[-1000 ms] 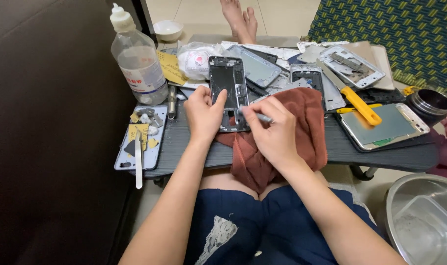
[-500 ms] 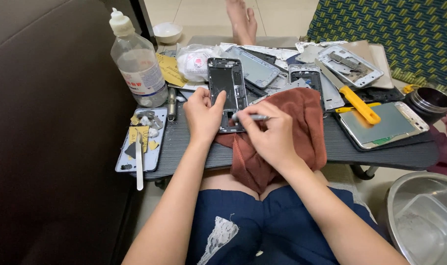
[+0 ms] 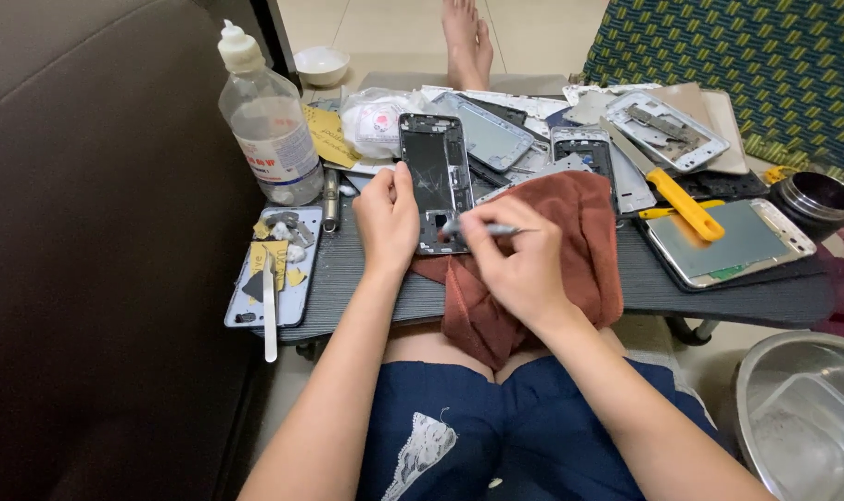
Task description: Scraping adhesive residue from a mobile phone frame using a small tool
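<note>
Black cracked phone frame (image 3: 434, 182) on rust-red cloth (image 3: 570, 250)

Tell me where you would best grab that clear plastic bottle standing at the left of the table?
Probably around the straight middle of the clear bottle, coming from its left, sofa side. It stands upright with round, even walls there, while phone parts and a tool crowd its right and front. The narrow white cap offers a smaller hold.
</note>
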